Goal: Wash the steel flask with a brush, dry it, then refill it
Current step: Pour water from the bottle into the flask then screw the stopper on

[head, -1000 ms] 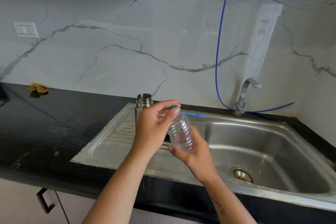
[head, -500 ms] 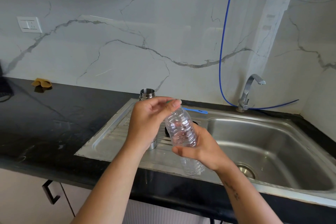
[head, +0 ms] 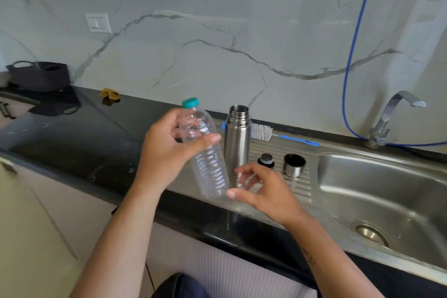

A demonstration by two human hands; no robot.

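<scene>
The steel flask (head: 237,143) stands upright and uncapped on the sink's draining board (head: 297,184). My left hand (head: 167,152) grips a clear plastic bottle (head: 205,159) with a teal cap, tilted, just left of the flask. My right hand (head: 263,191) hovers by the bottle's base with relaxed fingers, holding nothing. Behind the flask lies a bottle brush (head: 263,132) with white bristles and a blue handle. The flask's black stopper (head: 266,160) and steel cup lid (head: 294,164) sit on the board to its right.
The sink basin (head: 387,191) with its drain is at the right, the tap (head: 391,116) and a blue hose (head: 350,55) behind it. A black counter (head: 84,133) stretches left, carrying a yellow cloth (head: 110,95) and a dark basket (head: 41,76).
My left hand moved from the cap down to the bottle's body and now carries it to the left. My right hand let go of the bottle. The view shifted left.
</scene>
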